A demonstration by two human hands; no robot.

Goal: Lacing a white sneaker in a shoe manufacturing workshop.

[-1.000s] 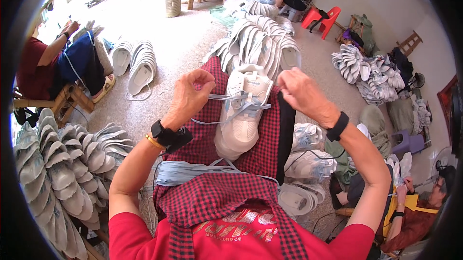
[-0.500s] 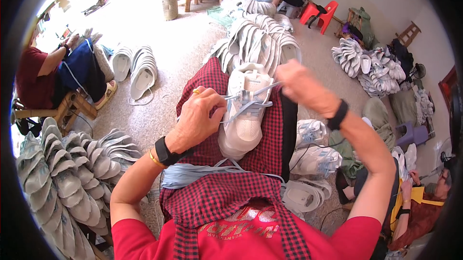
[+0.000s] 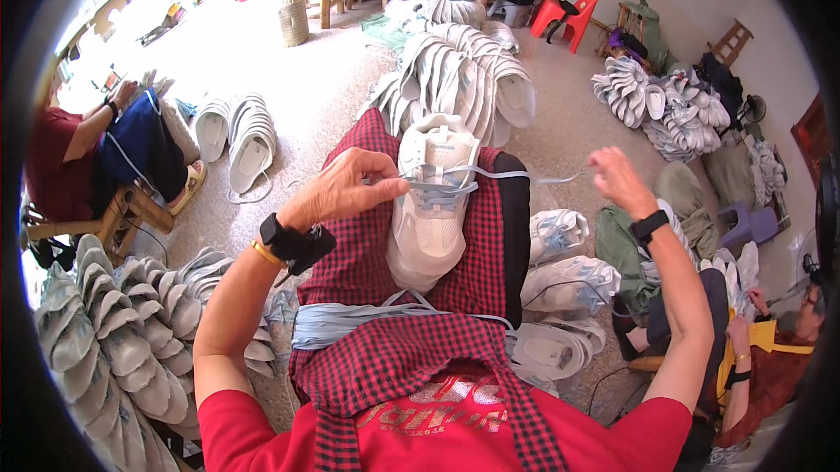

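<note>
A white sneaker [image 3: 427, 240] rests on my lap over the red-and-black checked apron [image 3: 346, 284], toe toward me. Its light blue shoelace [image 3: 503, 175] crosses the tongue and stretches out to the right through the air. My left hand [image 3: 346, 188] pinches the lace close against the shoe's left side. Off to the right, my right hand [image 3: 621, 183] has its fingers closed at the far end of the lace; the exact fingertip contact is too small to see clearly. A bundle of light blue laces [image 3: 337, 323] lies across my lap nearer my body.
Stacked pale shoes [image 3: 114, 323] stand at my left, and a long row [image 3: 464, 78] lies ahead. More sneakers [image 3: 573, 284] sit by my right leg. Co-workers sit at left, far back and lower right. A red chair [image 3: 567, 21] stands at the back.
My right hand has moved outward to the right, and the lace now reaches farther from the shoe. The left hand has shifted slightly left and up. The whole view has tilted a little.
</note>
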